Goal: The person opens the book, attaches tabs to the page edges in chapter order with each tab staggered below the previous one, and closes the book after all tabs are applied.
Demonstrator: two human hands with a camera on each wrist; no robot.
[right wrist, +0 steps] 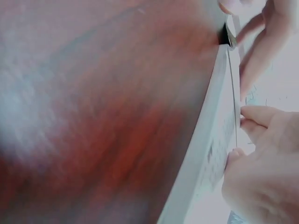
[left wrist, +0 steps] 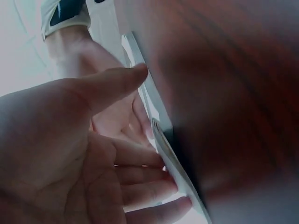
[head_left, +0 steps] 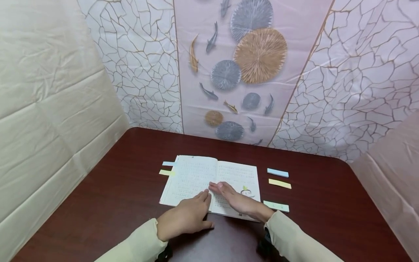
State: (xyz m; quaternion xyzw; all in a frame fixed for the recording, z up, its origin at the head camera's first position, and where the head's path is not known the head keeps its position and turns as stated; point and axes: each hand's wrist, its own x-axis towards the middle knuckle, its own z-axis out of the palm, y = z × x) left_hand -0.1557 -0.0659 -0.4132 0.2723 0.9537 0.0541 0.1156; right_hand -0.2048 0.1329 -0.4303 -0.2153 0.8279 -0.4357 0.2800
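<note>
A white-paged paperback book with small printed text [head_left: 193,176] lies spread face-up on a dark reddish-brown, glossy counter [head_left: 114,178], roughly mid-way across it. The person's left hand [head_left: 186,215] rests with its fingers extended on the lower part of the left page, beside the centre fold, its thumb apart from them and out past the book's near edge; it is not curled round anything. The right hand [head_left: 237,199] lies across the lower right page, fingers straight and side by side, their tips at the fold just beside the left hand's fingertips; it grips nothing either. A small cartoon drawing with a green leaf shape [head_left: 247,191] shows on the right page above that hand. A pale blue paper strip [head_left: 168,163] and a pale yellow paper strip [head_left: 166,173] jut out past the book's left edge. Right of the book, a light blue rectangular strip [head_left: 278,173] lies above a light yellow rectangular strip [head_left: 279,183], and a pale green rectangular strip [head_left: 276,206] lies nearer the person, close to the right wrist.
</note>
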